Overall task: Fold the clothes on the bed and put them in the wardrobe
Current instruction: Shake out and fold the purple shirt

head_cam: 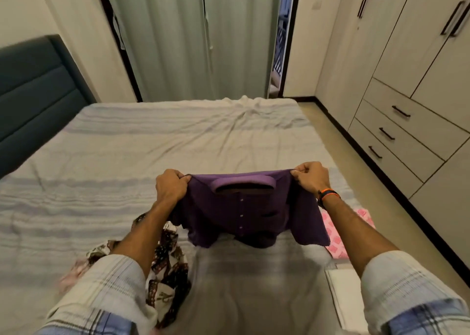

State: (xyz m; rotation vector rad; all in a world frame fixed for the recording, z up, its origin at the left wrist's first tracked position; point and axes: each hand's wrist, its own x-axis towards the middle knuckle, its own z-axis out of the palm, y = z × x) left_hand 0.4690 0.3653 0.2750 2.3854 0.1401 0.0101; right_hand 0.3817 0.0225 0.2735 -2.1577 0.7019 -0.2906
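Observation:
A purple polo shirt (pixel 244 212) with a collar and a button placket hangs in the air above the near part of the bed (pixel 152 141). My left hand (pixel 171 187) pinches its left shoulder and my right hand (pixel 310 176) pinches its right shoulder, holding it spread with the front towards me. Its lower part droops onto the sheet. A brown and white patterned garment (pixel 167 261) lies crumpled under my left forearm. A pink patterned cloth (pixel 335 235) lies under my right forearm. The wardrobe (pixel 412 62) stands at the right with its doors shut.
A white folded item (pixel 343 299) lies at the bed's near right edge. Three drawers (pixel 396 128) sit low in the wardrobe. A strip of floor (pixel 338 136) runs between bed and wardrobe. Curtains (pixel 203 37) hang at the back, a dark headboard (pixel 33 93) at the left.

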